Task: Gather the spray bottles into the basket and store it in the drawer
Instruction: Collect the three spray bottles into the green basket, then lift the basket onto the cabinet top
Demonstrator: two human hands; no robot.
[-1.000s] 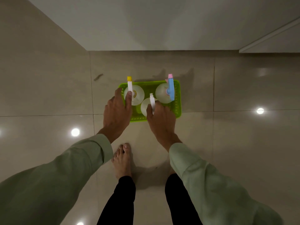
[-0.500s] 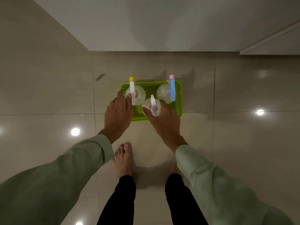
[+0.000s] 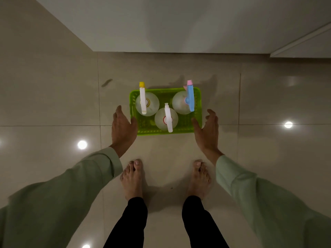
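A bright green plastic basket [image 3: 162, 92] stands on the tiled floor in front of my feet. Three clear round spray bottles stand upright in it: one with a white trigger and yellow nozzle [image 3: 147, 104] at the left, one with a blue and pink trigger [image 3: 180, 103] at the right, one with an all-white trigger [image 3: 166, 119] at the front middle. My left hand [image 3: 122, 128] is at the basket's left side, thumb by its front left corner. My right hand [image 3: 206, 129] is at the right side, thumb near the front right corner. Both hands are spread and hold nothing.
A white cabinet front [image 3: 179, 24] runs along the far side, its base meeting the floor just beyond the basket. A white ledge [image 3: 304, 51] juts out at the upper right. My bare feet [image 3: 133, 178] stand just behind the basket. A dark smudge [image 3: 107, 82] marks the floor.
Both hands came off the bottle tops and moved apart to the basket's left and right sides. The bottles stand free now.
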